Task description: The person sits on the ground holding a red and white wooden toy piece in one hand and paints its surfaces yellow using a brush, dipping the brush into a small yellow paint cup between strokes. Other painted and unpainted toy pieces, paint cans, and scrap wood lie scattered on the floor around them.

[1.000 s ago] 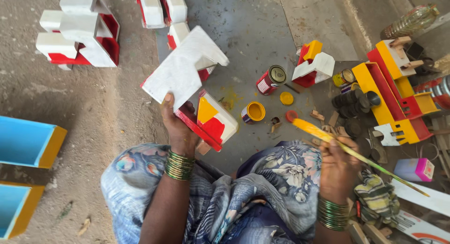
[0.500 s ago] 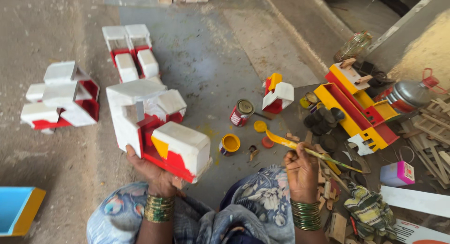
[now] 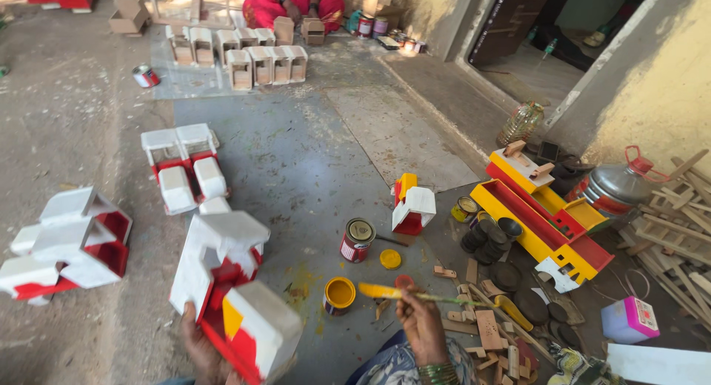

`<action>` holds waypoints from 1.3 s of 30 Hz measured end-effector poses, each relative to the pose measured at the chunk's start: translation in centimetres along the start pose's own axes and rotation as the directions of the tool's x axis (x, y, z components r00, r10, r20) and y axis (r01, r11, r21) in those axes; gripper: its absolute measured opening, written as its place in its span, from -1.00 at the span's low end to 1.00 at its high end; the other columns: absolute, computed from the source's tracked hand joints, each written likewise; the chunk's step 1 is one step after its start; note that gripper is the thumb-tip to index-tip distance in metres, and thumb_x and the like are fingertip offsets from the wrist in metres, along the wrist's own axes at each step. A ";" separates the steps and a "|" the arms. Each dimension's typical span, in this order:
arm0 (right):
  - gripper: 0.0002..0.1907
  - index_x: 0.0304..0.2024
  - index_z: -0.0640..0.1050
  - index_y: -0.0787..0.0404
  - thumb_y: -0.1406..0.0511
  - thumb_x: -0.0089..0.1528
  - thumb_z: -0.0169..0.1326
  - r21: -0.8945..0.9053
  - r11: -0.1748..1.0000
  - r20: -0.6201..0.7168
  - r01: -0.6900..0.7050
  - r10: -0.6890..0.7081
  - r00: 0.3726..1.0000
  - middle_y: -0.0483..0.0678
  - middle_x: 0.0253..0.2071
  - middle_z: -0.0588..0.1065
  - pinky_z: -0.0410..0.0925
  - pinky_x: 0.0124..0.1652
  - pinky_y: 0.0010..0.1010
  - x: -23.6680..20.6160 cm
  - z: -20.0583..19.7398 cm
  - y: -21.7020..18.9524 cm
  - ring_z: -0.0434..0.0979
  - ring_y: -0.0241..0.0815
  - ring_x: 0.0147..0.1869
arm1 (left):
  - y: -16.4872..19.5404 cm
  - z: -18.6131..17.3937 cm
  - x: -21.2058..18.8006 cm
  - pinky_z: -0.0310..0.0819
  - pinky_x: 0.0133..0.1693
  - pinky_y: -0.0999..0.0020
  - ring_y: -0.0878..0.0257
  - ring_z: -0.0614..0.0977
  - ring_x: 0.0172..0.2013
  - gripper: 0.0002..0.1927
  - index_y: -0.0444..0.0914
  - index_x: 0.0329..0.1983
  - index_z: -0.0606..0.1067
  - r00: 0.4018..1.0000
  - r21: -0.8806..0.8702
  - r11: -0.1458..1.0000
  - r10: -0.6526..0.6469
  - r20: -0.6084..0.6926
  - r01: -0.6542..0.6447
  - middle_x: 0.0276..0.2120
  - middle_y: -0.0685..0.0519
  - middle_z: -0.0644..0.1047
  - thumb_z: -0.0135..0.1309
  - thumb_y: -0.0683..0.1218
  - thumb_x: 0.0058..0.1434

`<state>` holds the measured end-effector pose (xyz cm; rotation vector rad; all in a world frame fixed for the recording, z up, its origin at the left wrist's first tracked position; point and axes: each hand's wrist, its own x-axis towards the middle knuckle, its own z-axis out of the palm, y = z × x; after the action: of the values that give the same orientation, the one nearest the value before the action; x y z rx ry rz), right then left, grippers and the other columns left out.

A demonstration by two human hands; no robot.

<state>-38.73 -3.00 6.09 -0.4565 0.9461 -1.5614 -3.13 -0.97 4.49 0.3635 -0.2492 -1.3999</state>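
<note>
**Painting a wooden toy on the floor**

The left hand (image 3: 198, 346) grips a white, red and yellow wooden toy truck (image 3: 229, 300) from below. The right hand (image 3: 421, 324) holds a thin yellow-tipped paintbrush (image 3: 396, 293) level, just beside a small open tin of yellow paint (image 3: 340, 295) on the grey concrete floor (image 3: 311, 163).

You're sitting in a toy-making workshop on a concrete floor: half-painted wooden toy vehicles (image 3: 178, 166) are lying around, paint tins (image 3: 358, 240) are standing open, and wooden offcuts (image 3: 489, 329) are piling up
</note>
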 end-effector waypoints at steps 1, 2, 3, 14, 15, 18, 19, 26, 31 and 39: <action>-0.82 -0.12 0.57 0.31 0.41 0.22 0.19 -0.008 0.998 -0.044 -0.058 0.058 0.997 -0.02 -0.30 0.56 0.47 -0.34 -0.42 0.1 -0.4 0.4 0.57 -0.23 -0.32 | -0.1 -0.1 0.2 0.31 0.16 -0.18 -0.12 0.44 0.20 -0.16 -0.23 0.54 0.19 0.997 0.003 0.998 0.055 0.059 -0.055 0.30 -0.17 0.40 -0.16 0.35 0.34; -0.81 -0.12 0.58 0.30 0.41 0.21 0.19 -0.013 0.993 -0.089 -0.120 0.118 0.989 -0.03 -0.30 0.56 0.47 -0.34 -0.41 0.2 -0.8 0.9 0.57 -0.23 -0.32 | -0.2 -0.3 0.6 0.32 0.13 -0.21 -0.17 0.46 0.18 -0.15 -0.28 0.55 0.19 0.987 0.004 0.994 0.108 0.115 -0.109 0.29 -0.23 0.41 -0.14 0.33 0.38; -0.81 -0.12 0.58 0.29 0.40 0.21 0.19 0.007 0.993 -0.063 -0.121 0.122 0.991 -0.02 -0.30 0.57 0.48 -0.33 -0.41 0.2 -1.0 1.2 0.58 -0.22 -0.31 | -0.5 -0.5 1.0 0.33 0.16 -0.16 -0.11 0.47 0.20 -0.17 -0.26 0.54 0.19 0.991 0.014 0.994 0.109 0.076 -0.111 0.31 -0.18 0.40 -0.12 0.31 0.36; -0.86 -0.15 0.56 0.18 0.37 0.22 0.17 0.120 0.965 0.203 -0.235 0.208 0.957 0.03 -0.33 0.59 0.51 -0.30 -0.34 2.6 2.6 6.0 0.62 -0.11 -0.29 | 1.9 -1.6 6.5 0.35 0.19 0.01 0.03 0.46 0.17 -0.24 -0.25 0.47 0.25 0.980 0.058 0.996 -0.062 -0.191 0.075 0.25 -0.07 0.40 -0.04 0.34 0.43; -0.85 -0.15 0.56 0.19 0.39 0.23 0.18 0.126 0.963 0.191 -0.237 0.211 0.959 0.01 -0.32 0.58 0.51 -0.30 -0.34 2.7 2.3 6.2 0.62 -0.13 -0.28 | 1.7 -1.8 6.7 0.36 0.15 -0.07 -0.06 0.48 0.15 -0.22 -0.28 0.46 0.27 0.994 -0.011 0.995 -0.099 -0.037 0.099 0.23 -0.15 0.43 -0.02 0.33 0.40; -0.83 -0.13 0.56 0.21 0.43 0.23 0.20 0.159 0.952 0.107 -0.261 0.247 0.963 -0.03 -0.30 0.57 0.51 -0.27 -0.37 2.7 1.7 6.6 0.61 -0.19 -0.25 | 1.0 -2.5 6.2 0.36 0.18 -0.17 -0.19 0.50 0.19 -0.16 -0.39 0.45 0.27 0.976 -0.081 0.995 -0.038 0.216 0.057 0.26 -0.28 0.45 0.02 0.30 0.33; -0.82 -0.13 0.56 0.20 0.45 0.22 0.20 0.183 0.944 0.071 -0.275 0.266 0.961 -0.04 -0.29 0.57 0.51 -0.26 -0.39 3.1 1.8 6.7 0.61 -0.21 -0.25 | 0.6 -2.8 6.0 0.32 0.27 -0.11 -0.14 0.47 0.27 -0.13 -0.43 0.47 0.23 0.979 -0.001 0.997 0.075 0.190 -0.077 0.32 -0.27 0.42 0.03 0.28 0.33; -0.78 -0.12 0.53 0.22 0.45 0.18 0.19 0.168 0.926 0.119 -0.339 0.322 0.939 -0.03 -0.27 0.56 0.52 -0.21 -0.40 4.8 3.7 8.0 0.62 -0.21 -0.22 | -0.9 -5.1 6.1 0.23 0.22 -0.31 -0.17 0.40 0.26 -0.01 -0.29 0.61 0.10 0.973 0.098 0.976 0.206 -0.108 -0.195 0.33 -0.24 0.35 0.03 0.34 0.28; -0.75 -0.11 0.55 0.15 0.41 0.17 0.23 0.172 0.931 0.013 -0.321 0.324 0.946 -0.09 -0.31 0.54 0.47 -0.32 -0.39 5.2 1.4 8.2 0.56 -0.23 -0.31 | -0.4 -4.5 5.8 0.22 0.22 -0.36 -0.21 0.41 0.28 0.06 -0.25 0.64 0.09 0.992 0.005 0.993 0.116 -0.046 -0.116 0.35 -0.20 0.37 0.11 0.35 0.22; -0.79 -0.13 0.54 0.18 0.41 0.18 0.21 0.225 0.921 0.002 -0.317 0.325 0.946 -0.07 -0.34 0.52 0.46 -0.29 -0.36 4.7 0.7 8.7 0.55 -0.21 -0.30 | 0.8 -4.2 5.6 0.23 0.27 -0.25 -0.25 0.43 0.28 0.05 -0.24 0.65 0.11 0.984 -0.044 0.984 0.174 0.026 -0.173 0.38 -0.27 0.36 0.17 0.27 0.18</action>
<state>-33.77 -7.52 -1.25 -0.1066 0.8140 -1.3566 0.10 -5.95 0.71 0.2796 -0.2691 -1.2376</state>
